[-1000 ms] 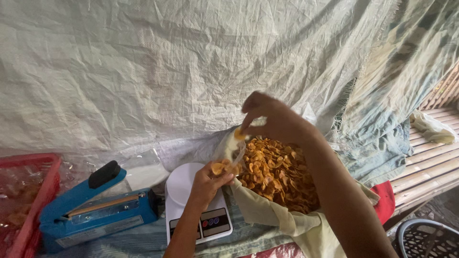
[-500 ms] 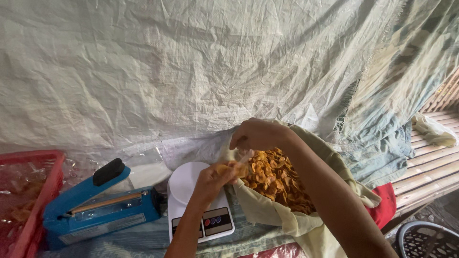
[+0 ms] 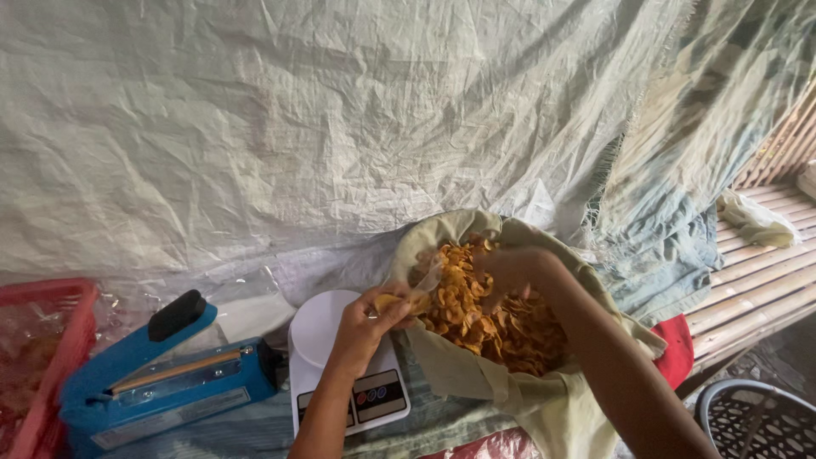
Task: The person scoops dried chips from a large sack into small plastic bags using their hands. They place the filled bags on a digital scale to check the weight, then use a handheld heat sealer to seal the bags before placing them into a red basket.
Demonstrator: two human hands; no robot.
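A crumpled pale woven tarpaulin [image 3: 340, 127] hangs as the backdrop, and below it a cluttered work surface covered in clear plastic and cloth carries the gear. At its left edge stands a red basket [image 3: 51, 340], next to it a blue heat sealer [image 3: 161, 374] with a black handle, and just right of that a white digital scale [image 3: 344, 365]. Toward the right, a big cloth-lined sack [image 3: 476, 382] lies open, heaped with golden-orange fried chips [image 3: 493, 314]; beyond it run bamboo slats [image 3: 765, 289], with a dark openwork basket [image 3: 756, 421] at the lower right corner. The left hand [image 3: 365, 327] is curled half shut, holding a small clear bag [image 3: 421, 289] at the near rim of the sack, just above the scale's platform, with a few chips showing in it. The right hand [image 3: 510, 268] is down among the chips, fingers cupped and bent over the heap; whether it has closed on a handful cannot be told, since its fingertips are buried. The step looks like filling the small bag by hand. The next move would call for lifting a loose handful without crushing it and tipping it into the bag's narrow mouth, which the left hand needs to keep spread. The chips look thin, curled, dry and brittle, piled loosely and apt to spill.
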